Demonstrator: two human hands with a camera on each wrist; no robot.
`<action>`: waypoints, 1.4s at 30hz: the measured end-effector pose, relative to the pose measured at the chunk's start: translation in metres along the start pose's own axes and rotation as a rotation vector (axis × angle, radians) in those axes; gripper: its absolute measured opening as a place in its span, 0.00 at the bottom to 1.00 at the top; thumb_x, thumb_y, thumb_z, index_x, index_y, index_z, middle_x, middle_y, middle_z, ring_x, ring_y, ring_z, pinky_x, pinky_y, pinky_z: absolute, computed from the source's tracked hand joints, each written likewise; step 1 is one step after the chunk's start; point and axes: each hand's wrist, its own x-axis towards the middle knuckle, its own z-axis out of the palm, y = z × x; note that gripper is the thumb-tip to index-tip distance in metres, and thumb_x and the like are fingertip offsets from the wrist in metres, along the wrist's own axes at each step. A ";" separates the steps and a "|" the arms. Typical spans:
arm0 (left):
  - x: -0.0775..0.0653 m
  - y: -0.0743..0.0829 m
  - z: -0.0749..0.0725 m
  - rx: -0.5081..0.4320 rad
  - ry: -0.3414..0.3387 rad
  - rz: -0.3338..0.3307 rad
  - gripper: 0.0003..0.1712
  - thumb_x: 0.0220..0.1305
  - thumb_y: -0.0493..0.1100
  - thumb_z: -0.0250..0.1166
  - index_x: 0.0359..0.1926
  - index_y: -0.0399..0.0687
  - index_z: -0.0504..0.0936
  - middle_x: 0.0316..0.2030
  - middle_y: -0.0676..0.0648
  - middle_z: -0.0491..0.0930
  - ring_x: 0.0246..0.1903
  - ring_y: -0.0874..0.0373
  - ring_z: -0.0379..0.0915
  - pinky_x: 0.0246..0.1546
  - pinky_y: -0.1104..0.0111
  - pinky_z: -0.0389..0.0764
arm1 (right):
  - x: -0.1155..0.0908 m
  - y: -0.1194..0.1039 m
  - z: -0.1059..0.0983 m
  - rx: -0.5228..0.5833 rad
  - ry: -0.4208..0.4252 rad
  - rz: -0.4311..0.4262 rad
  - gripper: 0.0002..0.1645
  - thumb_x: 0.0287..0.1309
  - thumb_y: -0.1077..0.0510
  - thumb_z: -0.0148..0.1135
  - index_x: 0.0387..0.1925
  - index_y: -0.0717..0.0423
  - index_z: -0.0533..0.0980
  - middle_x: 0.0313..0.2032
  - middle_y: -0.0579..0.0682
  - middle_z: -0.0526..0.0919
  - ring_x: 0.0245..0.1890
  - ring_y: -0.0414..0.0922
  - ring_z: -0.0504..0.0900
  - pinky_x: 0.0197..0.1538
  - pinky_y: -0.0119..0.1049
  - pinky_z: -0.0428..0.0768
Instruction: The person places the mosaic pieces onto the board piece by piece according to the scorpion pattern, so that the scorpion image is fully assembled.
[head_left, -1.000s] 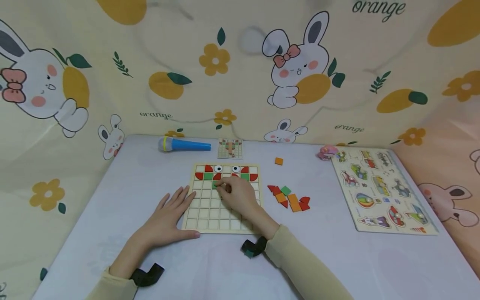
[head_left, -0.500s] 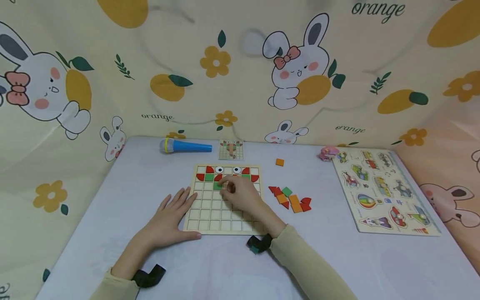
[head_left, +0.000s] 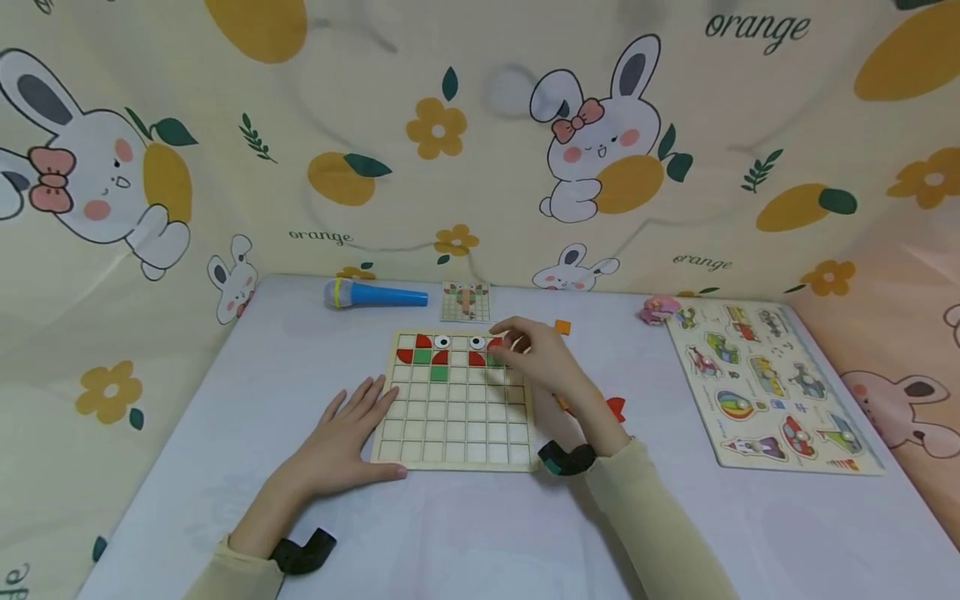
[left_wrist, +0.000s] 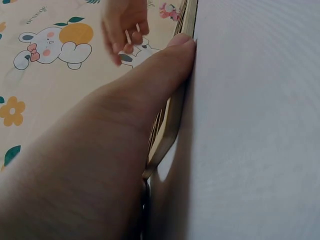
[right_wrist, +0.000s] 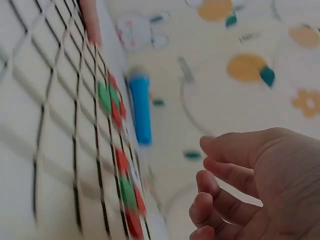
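Two hands at work over one grid board (head_left: 460, 418) on the table (head_left: 450, 533). Clock directions taken from the board's centre, 12 being the side away from the person.

Left hand (head_left: 348, 442): at between 8 and 9 o'clock, fingers spread wide, some of the tips over the board's 9 o'clock edge; thumb against its near edge at about 7, per left wrist view.

Right hand (head_left: 543, 358): at 2 o'clock, above the board's far corner. Fingers loosely bent, narrow gap between the tips, empty; right wrist view shows them clear of the surface.

Pieces on the board: two clusters in the far rows. At 11: eye disc (head_left: 442, 342), green square (head_left: 422, 357) with red curved pieces around it, and a single green tile (head_left: 439, 374) one row nearer the person. At 1: second eye disc (head_left: 477, 342) and red quarter piece (head_left: 477, 358); other pieces of this cluster partly covered by the right hand.

Off the board: small pattern card (head_left: 466, 302) at 12; blue microphone (head_left: 382, 294) at 11, lying on its side, head toward 9; orange square (head_left: 562, 327) at 2; loose red piece (head_left: 617, 409) at 3, partly behind the right forearm; picture puzzle (head_left: 776, 387) farther out at 3, pink object (head_left: 659, 309) beside its far left corner.
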 end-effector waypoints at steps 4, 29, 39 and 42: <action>0.001 -0.001 0.002 0.007 0.000 0.001 0.71 0.52 0.80 0.71 0.84 0.46 0.56 0.85 0.40 0.47 0.84 0.39 0.38 0.80 0.36 0.40 | -0.010 0.022 -0.030 -0.060 0.042 0.074 0.21 0.71 0.52 0.69 0.60 0.57 0.82 0.38 0.52 0.81 0.40 0.50 0.80 0.39 0.38 0.78; 0.005 -0.001 0.007 0.008 -0.004 0.002 0.72 0.51 0.83 0.68 0.85 0.47 0.55 0.85 0.40 0.45 0.85 0.40 0.36 0.80 0.36 0.39 | -0.108 0.134 -0.115 -0.153 -0.103 0.059 0.20 0.71 0.56 0.69 0.62 0.48 0.82 0.54 0.48 0.82 0.51 0.45 0.74 0.54 0.22 0.73; 0.002 -0.004 0.003 0.026 0.005 -0.001 0.72 0.51 0.82 0.69 0.85 0.47 0.55 0.85 0.40 0.46 0.84 0.40 0.37 0.80 0.36 0.39 | -0.111 0.133 -0.103 -0.175 -0.117 -0.011 0.19 0.63 0.60 0.73 0.54 0.43 0.88 0.53 0.46 0.79 0.58 0.45 0.71 0.64 0.39 0.72; 0.002 -0.003 0.003 0.018 0.007 0.005 0.71 0.52 0.82 0.68 0.85 0.47 0.55 0.85 0.40 0.46 0.84 0.39 0.37 0.80 0.35 0.39 | -0.111 0.132 -0.103 -0.190 -0.098 -0.029 0.17 0.62 0.60 0.75 0.52 0.44 0.89 0.52 0.47 0.79 0.57 0.46 0.71 0.62 0.42 0.73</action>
